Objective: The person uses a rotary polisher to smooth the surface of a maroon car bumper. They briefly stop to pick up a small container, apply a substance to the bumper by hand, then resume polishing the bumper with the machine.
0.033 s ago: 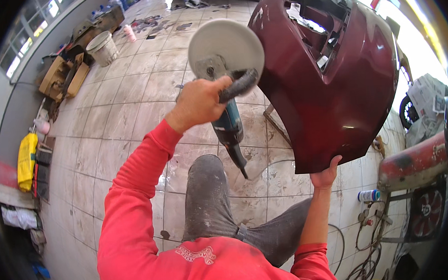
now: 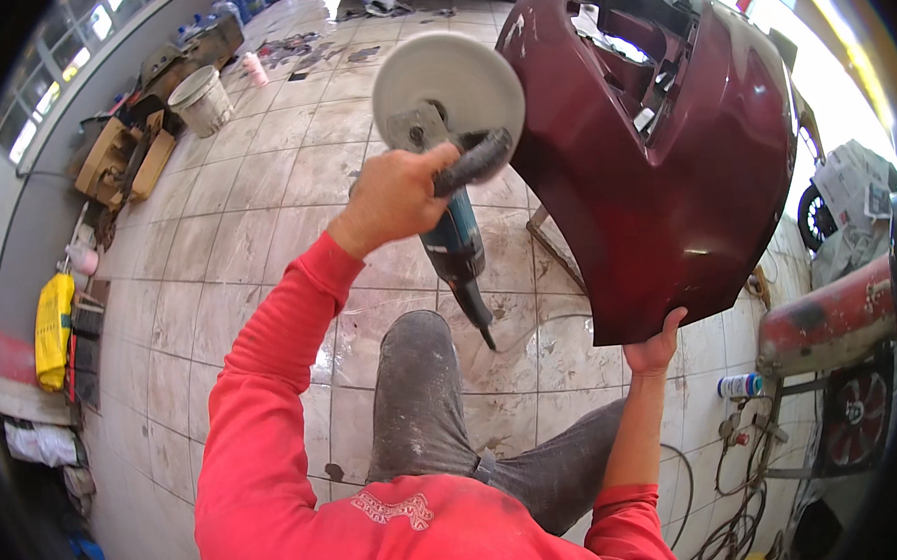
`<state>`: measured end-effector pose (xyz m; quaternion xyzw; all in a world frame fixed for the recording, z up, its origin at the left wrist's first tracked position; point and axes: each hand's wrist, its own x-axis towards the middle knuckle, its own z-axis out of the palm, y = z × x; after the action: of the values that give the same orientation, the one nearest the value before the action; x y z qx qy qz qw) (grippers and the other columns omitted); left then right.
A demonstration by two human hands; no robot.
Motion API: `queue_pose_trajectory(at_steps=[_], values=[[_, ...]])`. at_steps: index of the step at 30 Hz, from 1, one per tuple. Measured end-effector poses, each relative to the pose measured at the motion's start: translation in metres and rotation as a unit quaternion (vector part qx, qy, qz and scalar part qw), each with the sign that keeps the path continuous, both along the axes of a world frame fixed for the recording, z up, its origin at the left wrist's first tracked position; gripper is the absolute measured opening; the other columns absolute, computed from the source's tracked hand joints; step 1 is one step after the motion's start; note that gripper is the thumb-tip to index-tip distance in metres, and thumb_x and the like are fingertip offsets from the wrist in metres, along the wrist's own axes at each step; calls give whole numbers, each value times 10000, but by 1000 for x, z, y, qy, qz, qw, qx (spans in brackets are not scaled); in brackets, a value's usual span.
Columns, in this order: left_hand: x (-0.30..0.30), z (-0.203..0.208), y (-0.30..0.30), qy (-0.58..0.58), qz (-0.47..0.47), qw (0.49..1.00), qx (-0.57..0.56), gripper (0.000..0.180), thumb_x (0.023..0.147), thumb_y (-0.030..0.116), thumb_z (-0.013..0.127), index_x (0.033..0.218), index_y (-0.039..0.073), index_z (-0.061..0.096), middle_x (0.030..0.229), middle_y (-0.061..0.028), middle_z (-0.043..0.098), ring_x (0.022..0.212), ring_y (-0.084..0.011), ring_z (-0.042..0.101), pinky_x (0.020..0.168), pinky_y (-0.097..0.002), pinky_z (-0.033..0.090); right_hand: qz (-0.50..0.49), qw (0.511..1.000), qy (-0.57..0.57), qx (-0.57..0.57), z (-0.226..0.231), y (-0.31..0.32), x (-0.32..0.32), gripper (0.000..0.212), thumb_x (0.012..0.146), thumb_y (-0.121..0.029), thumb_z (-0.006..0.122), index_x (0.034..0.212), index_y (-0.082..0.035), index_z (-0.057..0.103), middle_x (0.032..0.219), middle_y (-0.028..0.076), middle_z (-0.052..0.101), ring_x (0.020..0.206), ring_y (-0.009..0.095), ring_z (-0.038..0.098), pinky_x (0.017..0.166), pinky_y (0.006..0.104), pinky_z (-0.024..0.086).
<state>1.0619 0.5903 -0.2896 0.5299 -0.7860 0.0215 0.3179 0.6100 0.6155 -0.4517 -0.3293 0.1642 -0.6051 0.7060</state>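
My left hand (image 2: 393,200) is closed around the black loop handle of a polisher (image 2: 453,238). The tool has a blue and black body and hangs with its cord end toward the floor. Its round pale pad (image 2: 459,64) is at the top, close to the left edge of a dark red car bumper (image 2: 666,210); whether they touch I cannot tell. At the lower end of the bumper, my right hand (image 2: 654,353) grips the bottom edge, thumb on the painted face and the other fingers hidden behind it.
A metal stand leg (image 2: 555,247) shows beneath the bumper. To the right are a red cylindrical tank (image 2: 826,319), a fan (image 2: 855,417), a blue-and-white can (image 2: 739,386) and coiled hoses. A white bucket (image 2: 202,103), a cardboard box (image 2: 123,164) and a yellow bag (image 2: 54,327) line the left wall.
The polisher and my left hand have shifted very slightly left and up. My right hand still grips the bumper.
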Motion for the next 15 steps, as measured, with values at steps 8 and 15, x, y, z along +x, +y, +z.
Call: queue_pose_trajectory(at_steps=[8, 15], values=[[37, -14, -38, -17, 1, 999, -49, 272, 831, 168, 742, 1078, 187, 631, 716, -140, 696, 711, -404, 716, 609, -530, 554, -9, 1000, -4, 10, 24, -4, 6, 808, 1033, -647, 566, 1627, -122, 416, 1633, 55, 495, 1496, 297, 461, 1263, 512, 344], [41, -29, -49, 16, 8, 998, -68, 263, 818, 130, 757, 1043, 169, 627, 715, -145, 682, 694, -404, 702, 583, -506, 535, -24, 999, -14, 18, 25, 0, 2, 791, 1030, -628, 590, 1620, -126, 428, 1624, 55, 504, 1485, 301, 469, 1260, 516, 350]])
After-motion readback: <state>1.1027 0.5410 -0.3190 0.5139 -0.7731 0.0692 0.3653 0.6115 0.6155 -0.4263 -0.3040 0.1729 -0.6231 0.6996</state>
